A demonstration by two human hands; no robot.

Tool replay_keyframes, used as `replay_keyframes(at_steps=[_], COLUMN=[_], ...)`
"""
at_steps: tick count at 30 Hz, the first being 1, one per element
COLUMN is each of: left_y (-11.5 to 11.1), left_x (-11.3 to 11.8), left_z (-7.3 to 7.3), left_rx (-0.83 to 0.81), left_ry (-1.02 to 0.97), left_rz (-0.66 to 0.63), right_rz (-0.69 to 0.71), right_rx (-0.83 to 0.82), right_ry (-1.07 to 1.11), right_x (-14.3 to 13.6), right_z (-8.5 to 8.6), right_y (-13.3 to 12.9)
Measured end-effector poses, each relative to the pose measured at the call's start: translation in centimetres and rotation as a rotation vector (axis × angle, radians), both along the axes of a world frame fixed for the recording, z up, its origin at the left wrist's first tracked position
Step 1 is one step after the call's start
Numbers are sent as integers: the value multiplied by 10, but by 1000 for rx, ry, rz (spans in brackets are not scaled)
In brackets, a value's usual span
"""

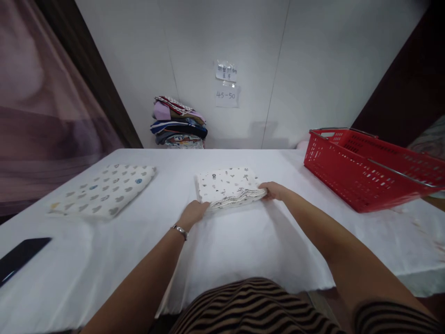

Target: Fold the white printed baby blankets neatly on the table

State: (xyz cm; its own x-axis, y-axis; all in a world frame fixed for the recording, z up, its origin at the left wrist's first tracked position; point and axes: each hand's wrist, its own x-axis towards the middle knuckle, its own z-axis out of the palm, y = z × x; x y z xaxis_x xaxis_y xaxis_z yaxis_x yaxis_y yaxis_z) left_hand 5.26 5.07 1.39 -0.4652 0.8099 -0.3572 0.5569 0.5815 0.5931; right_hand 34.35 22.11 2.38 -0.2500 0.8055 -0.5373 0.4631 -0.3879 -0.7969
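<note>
A white cloth (pixel 225 183) with small dark prints lies folded in several layers at the middle of the table. Its near edge is raised a little between my hands. My left hand (pixel 193 213), with a silver bracelet at the wrist, grips the near left corner. At the near right corner, my right hand (pixel 273 190) pinches the stacked layers, thumb on top. To the left lies another folded white cloth (pixel 104 190) with grey cloud-like shapes and a few blue and yellow spots, apart from both hands.
A red plastic basket (pixel 347 171) with metal handles stands at the right of the white-covered table (pixel 236 250). A dark phone (pixel 21 257) lies at the left edge. Folded fabrics (pixel 179 123) are piled by the back wall, beside paper signs (pixel 226 95). A curtain (pixel 52 116) hangs at left.
</note>
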Motion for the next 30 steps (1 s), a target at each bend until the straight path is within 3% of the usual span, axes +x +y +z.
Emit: replay_keyframes(at_steps=[7,11,16,20,23,26,30], left_y=[4,6,5,-3,-14,-19,-4], left_x=[-2,-4,10,24,26,18,4], left_z=[0,-5,4,14,15,22,53], left_rx=[-51,-71,-10,34,134,326,480], left_ry=[-7,37,-65,-300,-527,-733,-768], left_rz=[-67,-83,49,138,181,309,357], right_rz=[-70,-130,-225,-233,-213,-172,-169], right_rx=[-42,32,14,24,50,96,170], right_ry=[419,507,514,534,503,474,476], right_x=[15,25,35,38,38,37,32], right_z=[2,-1,-11,-12,-6,8,36], right_y=[-20,-37,-49,-56,-64,-69,-61])
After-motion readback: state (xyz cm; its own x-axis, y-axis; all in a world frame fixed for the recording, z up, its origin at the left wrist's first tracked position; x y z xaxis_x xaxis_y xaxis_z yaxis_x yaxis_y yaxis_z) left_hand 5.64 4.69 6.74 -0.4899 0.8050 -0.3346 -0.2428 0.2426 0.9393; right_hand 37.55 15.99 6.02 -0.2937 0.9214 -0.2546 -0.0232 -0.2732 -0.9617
